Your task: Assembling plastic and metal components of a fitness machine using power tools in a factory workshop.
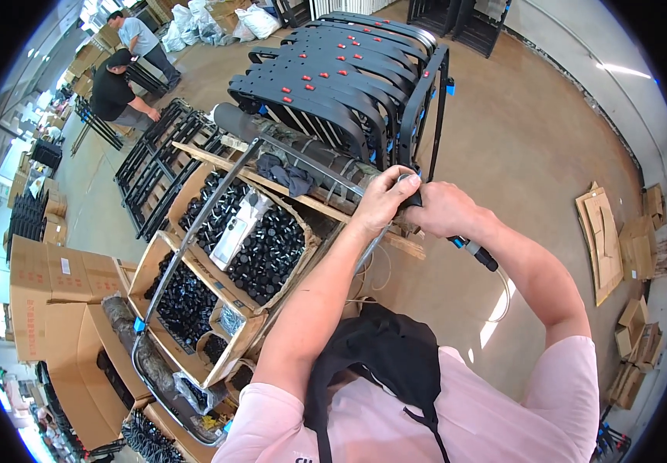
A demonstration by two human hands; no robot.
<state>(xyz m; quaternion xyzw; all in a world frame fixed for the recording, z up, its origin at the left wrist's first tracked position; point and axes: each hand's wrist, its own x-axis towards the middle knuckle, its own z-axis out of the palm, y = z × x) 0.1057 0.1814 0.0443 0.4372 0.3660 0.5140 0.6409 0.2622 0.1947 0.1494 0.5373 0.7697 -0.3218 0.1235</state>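
My left hand (pixel 386 197) is closed at the end of a bent grey metal tube frame (pixel 302 160). A small dark piece (pixel 410 201) shows between my two hands; its kind is partly hidden by the fingers. Close beside it, my right hand (pixel 447 210) wraps around an air-powered tool (pixel 478 253), a black and silver body with a thin hose (pixel 508 297) trailing from its end. The tool's tip is hidden by my hands. The frame's tube curves down left past a blue clip (pixel 140 325).
Open boxes of black knobs or feet (pixel 268 255) stand left of my arms, a silver phone-like case (pixel 241 230) on top. Ahead are stacked black frames (pixel 333 85) with red caps and a padded roll (pixel 295 143). Two people (pixel 121 92) work far left. Flattened cardboard (pixel 599 239) leans right.
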